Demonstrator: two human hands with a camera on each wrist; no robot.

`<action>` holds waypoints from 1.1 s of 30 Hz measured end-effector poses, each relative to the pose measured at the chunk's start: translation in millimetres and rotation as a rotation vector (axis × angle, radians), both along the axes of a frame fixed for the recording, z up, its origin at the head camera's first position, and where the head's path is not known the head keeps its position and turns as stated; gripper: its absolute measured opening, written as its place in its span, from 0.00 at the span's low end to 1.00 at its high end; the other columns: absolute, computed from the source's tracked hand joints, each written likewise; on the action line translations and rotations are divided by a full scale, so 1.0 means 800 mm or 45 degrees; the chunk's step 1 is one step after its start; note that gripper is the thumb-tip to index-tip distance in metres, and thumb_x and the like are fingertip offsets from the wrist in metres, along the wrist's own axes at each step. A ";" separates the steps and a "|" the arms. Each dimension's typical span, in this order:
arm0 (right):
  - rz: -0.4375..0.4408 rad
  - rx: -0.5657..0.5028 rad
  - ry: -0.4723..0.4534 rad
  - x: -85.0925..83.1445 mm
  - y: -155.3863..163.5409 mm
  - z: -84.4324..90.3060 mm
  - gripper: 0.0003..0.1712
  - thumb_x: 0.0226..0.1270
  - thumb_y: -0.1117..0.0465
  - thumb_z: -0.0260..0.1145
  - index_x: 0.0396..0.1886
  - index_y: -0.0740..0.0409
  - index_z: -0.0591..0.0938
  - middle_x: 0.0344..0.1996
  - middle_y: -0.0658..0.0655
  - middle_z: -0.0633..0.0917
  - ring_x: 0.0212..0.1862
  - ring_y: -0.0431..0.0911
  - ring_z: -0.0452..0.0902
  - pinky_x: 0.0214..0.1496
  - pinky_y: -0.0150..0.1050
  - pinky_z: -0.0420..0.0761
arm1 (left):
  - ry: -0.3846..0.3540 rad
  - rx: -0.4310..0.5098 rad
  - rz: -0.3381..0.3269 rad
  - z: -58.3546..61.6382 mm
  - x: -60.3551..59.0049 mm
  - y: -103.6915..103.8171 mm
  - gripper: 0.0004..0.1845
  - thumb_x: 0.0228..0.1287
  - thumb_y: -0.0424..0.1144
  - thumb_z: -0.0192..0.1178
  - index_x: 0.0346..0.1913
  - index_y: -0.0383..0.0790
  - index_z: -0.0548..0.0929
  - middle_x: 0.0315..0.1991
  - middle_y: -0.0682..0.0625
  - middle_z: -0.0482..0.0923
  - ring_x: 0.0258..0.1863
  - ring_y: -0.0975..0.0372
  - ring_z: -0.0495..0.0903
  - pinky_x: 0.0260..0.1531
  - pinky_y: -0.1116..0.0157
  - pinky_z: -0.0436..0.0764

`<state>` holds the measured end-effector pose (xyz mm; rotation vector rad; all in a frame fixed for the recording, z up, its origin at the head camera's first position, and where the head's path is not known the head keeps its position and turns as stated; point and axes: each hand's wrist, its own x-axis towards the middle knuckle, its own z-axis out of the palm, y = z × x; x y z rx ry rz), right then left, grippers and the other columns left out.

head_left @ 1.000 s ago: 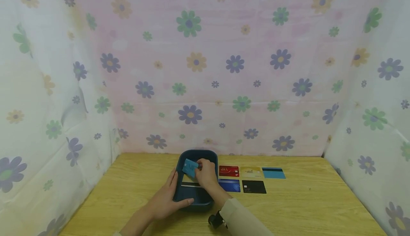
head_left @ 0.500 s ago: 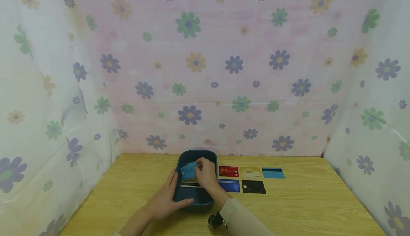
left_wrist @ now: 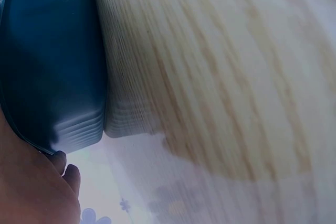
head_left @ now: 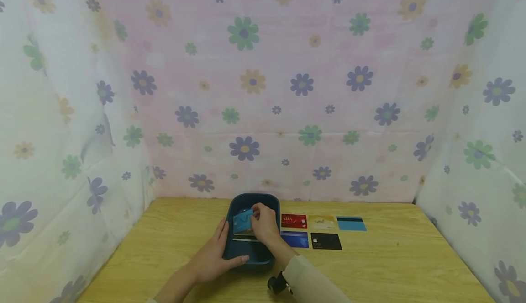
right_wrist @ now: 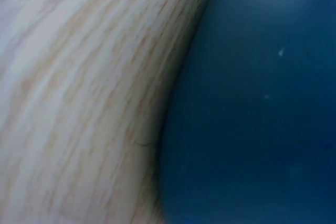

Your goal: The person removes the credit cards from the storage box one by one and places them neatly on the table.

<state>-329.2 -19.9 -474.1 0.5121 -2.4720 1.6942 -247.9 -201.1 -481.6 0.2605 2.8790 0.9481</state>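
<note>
Over the inside of a dark blue rectangular bin, my right hand pinches a light blue card between thumb and fingers. The card is tilted, with lettering on its face. Beneath it in the bin lies a pale card with a dark stripe, partly hidden. My left hand rests against the bin's left side, fingers straight and thumb stretched over the near end. In the left wrist view, part of that hand touches the rim. Only the bin's outer wall and tabletop fill the right wrist view.
Right of the bin, a red card, a gold card and a blue striped card form the back row. A dark blue card and a black card lie in front. Flowered cloth walls the wooden table.
The light blue card has turned in my right hand, from slanting down to the right to slanting up to the right. My left hand and the bin have stayed in place.
</note>
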 end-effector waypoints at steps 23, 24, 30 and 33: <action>-0.005 -0.025 0.146 0.001 0.007 0.014 0.17 0.68 0.77 0.63 0.56 0.72 0.81 0.33 0.59 0.84 0.24 0.47 0.85 0.24 0.31 0.81 | 0.041 -0.052 -0.028 -0.003 -0.004 -0.003 0.67 0.59 0.74 0.62 0.82 0.32 0.42 0.83 0.35 0.35 0.77 0.38 0.54 0.70 0.39 0.64; 0.012 -0.039 0.147 0.002 0.009 0.016 0.17 0.69 0.77 0.63 0.57 0.73 0.81 0.33 0.60 0.84 0.25 0.49 0.86 0.24 0.33 0.83 | 0.037 -0.049 -0.029 -0.003 -0.003 -0.004 0.67 0.59 0.74 0.62 0.82 0.32 0.42 0.83 0.36 0.34 0.77 0.38 0.54 0.70 0.39 0.64; 0.096 -0.128 0.082 0.012 0.031 0.030 0.18 0.72 0.76 0.61 0.60 0.72 0.79 0.38 0.62 0.82 0.34 0.58 0.86 0.33 0.43 0.88 | 0.035 -0.041 -0.026 0.000 -0.002 -0.004 0.68 0.58 0.75 0.62 0.82 0.32 0.41 0.83 0.36 0.34 0.78 0.39 0.54 0.70 0.39 0.65; 0.087 -0.094 0.079 0.015 0.042 0.032 0.17 0.73 0.74 0.61 0.60 0.71 0.80 0.39 0.61 0.82 0.35 0.55 0.87 0.33 0.39 0.88 | 0.036 -0.042 -0.022 0.000 -0.002 -0.003 0.68 0.57 0.76 0.62 0.82 0.33 0.41 0.83 0.36 0.34 0.78 0.38 0.54 0.70 0.39 0.64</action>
